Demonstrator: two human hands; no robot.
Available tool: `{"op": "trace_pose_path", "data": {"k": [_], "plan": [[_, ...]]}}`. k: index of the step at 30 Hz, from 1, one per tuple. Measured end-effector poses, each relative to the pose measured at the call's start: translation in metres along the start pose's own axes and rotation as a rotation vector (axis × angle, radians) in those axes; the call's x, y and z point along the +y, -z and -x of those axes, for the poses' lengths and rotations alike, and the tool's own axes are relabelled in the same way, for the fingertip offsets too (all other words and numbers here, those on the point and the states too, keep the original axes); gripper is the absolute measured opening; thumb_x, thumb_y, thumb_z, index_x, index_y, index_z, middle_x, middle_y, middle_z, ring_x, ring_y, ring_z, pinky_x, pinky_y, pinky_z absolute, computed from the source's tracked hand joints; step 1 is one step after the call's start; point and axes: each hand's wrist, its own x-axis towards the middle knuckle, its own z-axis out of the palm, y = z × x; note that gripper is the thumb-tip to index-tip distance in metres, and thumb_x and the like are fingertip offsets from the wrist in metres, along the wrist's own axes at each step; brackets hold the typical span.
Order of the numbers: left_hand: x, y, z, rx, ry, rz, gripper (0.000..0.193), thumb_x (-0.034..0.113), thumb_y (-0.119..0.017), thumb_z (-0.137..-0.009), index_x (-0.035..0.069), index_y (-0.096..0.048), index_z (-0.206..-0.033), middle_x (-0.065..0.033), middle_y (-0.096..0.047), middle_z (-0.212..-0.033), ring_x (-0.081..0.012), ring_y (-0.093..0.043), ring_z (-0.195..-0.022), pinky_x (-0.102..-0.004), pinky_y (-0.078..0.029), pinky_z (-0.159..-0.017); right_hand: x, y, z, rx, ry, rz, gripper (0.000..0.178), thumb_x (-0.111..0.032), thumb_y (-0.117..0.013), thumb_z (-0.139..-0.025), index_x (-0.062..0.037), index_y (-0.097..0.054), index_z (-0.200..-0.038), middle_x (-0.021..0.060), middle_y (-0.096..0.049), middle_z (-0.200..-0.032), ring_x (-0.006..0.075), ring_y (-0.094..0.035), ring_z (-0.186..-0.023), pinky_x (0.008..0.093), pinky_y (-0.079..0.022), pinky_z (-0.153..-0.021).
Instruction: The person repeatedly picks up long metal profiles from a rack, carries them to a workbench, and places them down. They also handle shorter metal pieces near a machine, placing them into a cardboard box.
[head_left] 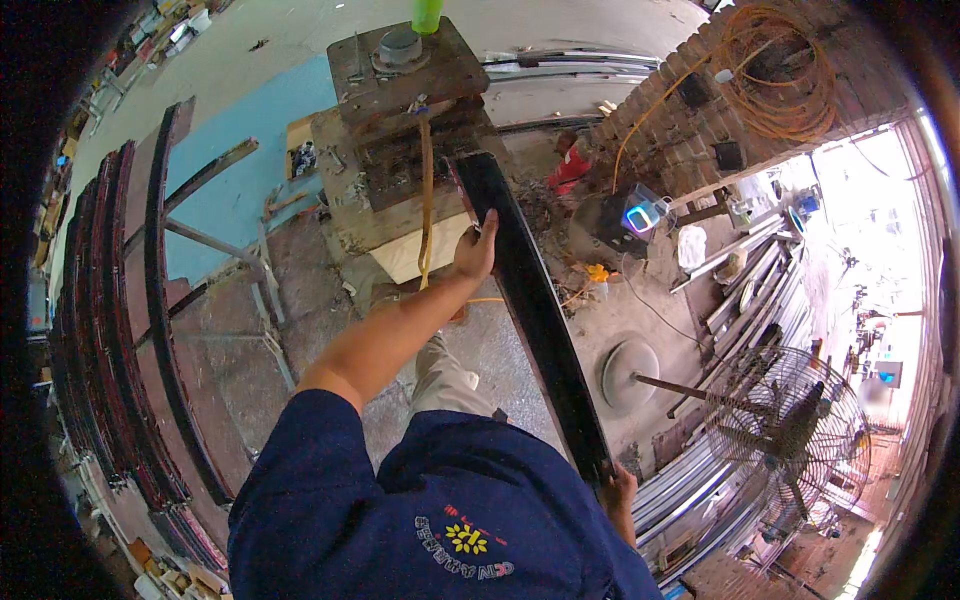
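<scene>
A long black profile bar (pixel 532 300) slants across in front of me, from the dark machine down to my right side. My left hand (pixel 478 250) grips its left edge near the far end, thumb over the black face and the other fingers partly hidden behind it. Close to my body, my right hand (pixel 620 492) is closed round the near end of the bar, partly hidden by my shirt. The bar's far end lies beside the dark machine (pixel 405 75), which has a round metal piece (pixel 400 47) on top and a yellow hose (pixel 426 200) hanging down its front.
Several similar dark bars (pixel 160 300) lie on a metal stand to the left. A round-based standing fan (pixel 790 425) and stacked metal profiles (pixel 745 290) are at the right. A coiled orange hose (pixel 780 80) hangs on the brick wall (pixel 655 135). A wooden board (pixel 425 250) leans below the machine.
</scene>
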Motion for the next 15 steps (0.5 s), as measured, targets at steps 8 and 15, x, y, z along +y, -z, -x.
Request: {"op": "trace_pose_path", "data": {"k": [8, 15], "plan": [[-0.009, 0.003, -0.002, -0.082, 0.127, -0.02, 0.086, 0.074, -0.047, -0.084, -0.008, -0.061, -0.102, -0.0199, -0.061, -0.095, -0.0291, -0.057, -0.095, -0.0371, -0.043, -0.085, 0.017, 0.004, 0.0, -0.019, 0.05, 0.017, 0.018, -0.012, -0.07, -0.077, -0.0026, -0.056, -0.074, 0.0026, -0.045, -0.06, 0.0189, -0.055, -0.06, 0.0358, -0.047, -0.061], [-0.024, 0.001, -0.015, -0.175, 0.111, -0.088, 0.106, 0.079, -0.033, -0.084, -0.014, -0.039, -0.135, -0.0357, -0.042, -0.137, -0.0421, -0.037, -0.135, -0.0394, -0.029, -0.111, 0.004, 0.018, 0.0, -0.133, 0.161, 0.27, 0.031, -0.004, -0.07, -0.073, -0.0028, -0.064, -0.104, 0.0189, -0.062, -0.073, 0.0304, -0.063, -0.066, 0.0358, -0.047, -0.06]]}}
